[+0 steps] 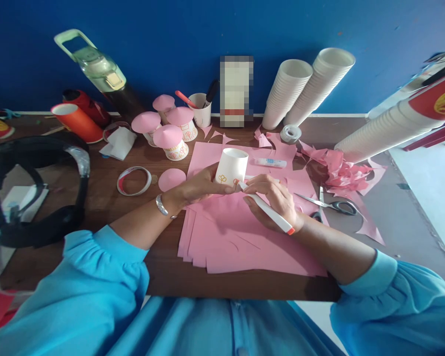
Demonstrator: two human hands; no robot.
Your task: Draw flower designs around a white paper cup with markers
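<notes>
My left hand [206,184] is wrapped round a white paper cup [232,165], held above pink paper sheets [229,237]. A yellow-brown flower outline and part of an orange one show on the cup's side. My right hand [272,200] grips a white marker with an orange end [272,213], its tip side at the cup's lower right wall. To the left stand several small cups with pink cone tops [169,136] and drawn patterns. A loose pink cone [172,180] lies near my left wrist.
Scissors [343,207] and crumpled pink scraps [343,170] lie right, below leaning cup stacks [287,91]. A glue stick [270,162] rests behind the cup. Left are a tape roll [134,181], a bottle [101,74] and a black headband-like device [37,190].
</notes>
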